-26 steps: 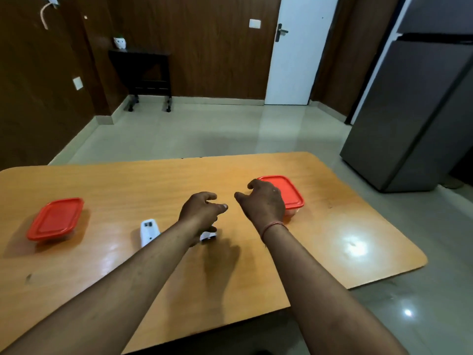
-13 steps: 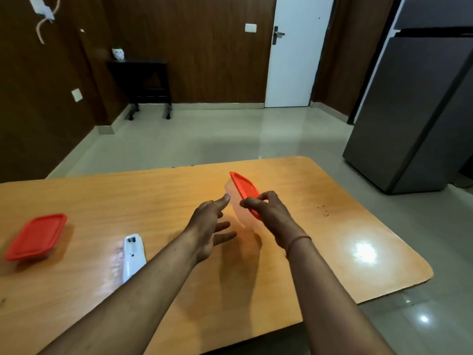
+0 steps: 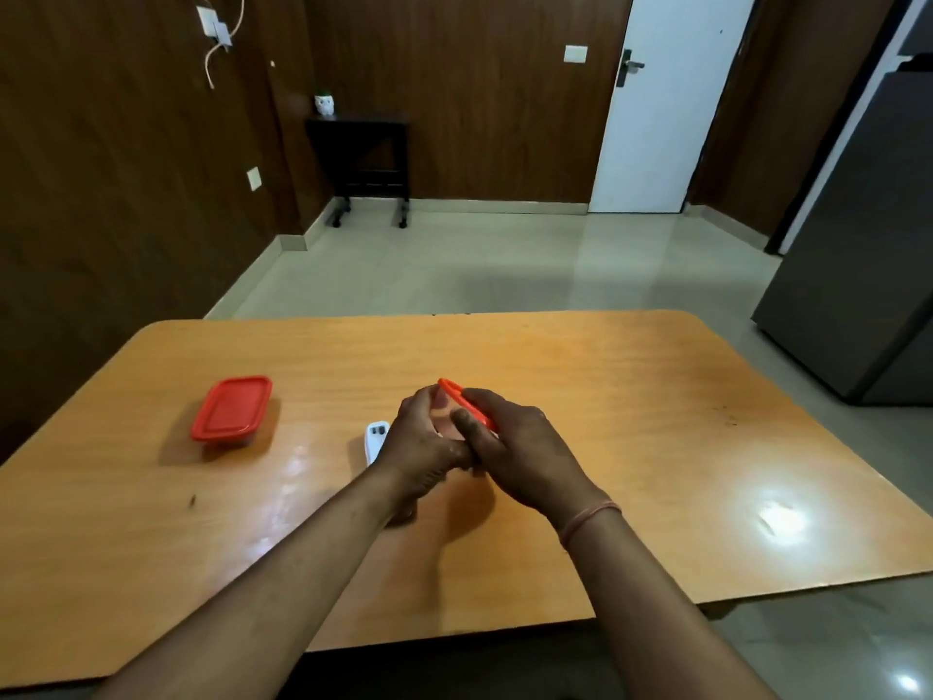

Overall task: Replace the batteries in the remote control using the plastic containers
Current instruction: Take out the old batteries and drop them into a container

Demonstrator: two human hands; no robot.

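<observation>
fingers (image 3: 429, 404) of the left hand (image 3: 419, 447) curl up against the near side of a red-lidded container (image 3: 462, 404), and the right hand (image 3: 515, 447) wraps over it from three o'clock, fingers folded across the lid, both hands clamped on the same box above the table (image 3: 631, 396). sweeping from nine o'clock: a second red-lidded container (image 3: 232, 409) sits flat on the wood, lid on, well apart from the hands. next along, the white remote (image 3: 376, 439) lies on the tabletop just beside the left hand at its nine o'clock, partly hidden behind the wrist, far end showing two dark spots; whether batteries are inside, cannot tell. centre stage, the held container is tilted, lid edge pointing up toward eleven o'clock, its clear body mostly hidden by the palms. a thin band (image 3: 588, 520) rings the right wrist. out at three o'clock, a bright glare patch on the wood. beyond the table at twelve, pale floor tiles, a white door (image 3: 666, 118), and a grey fridge (image 3: 858, 270) at two o'clock.
</observation>
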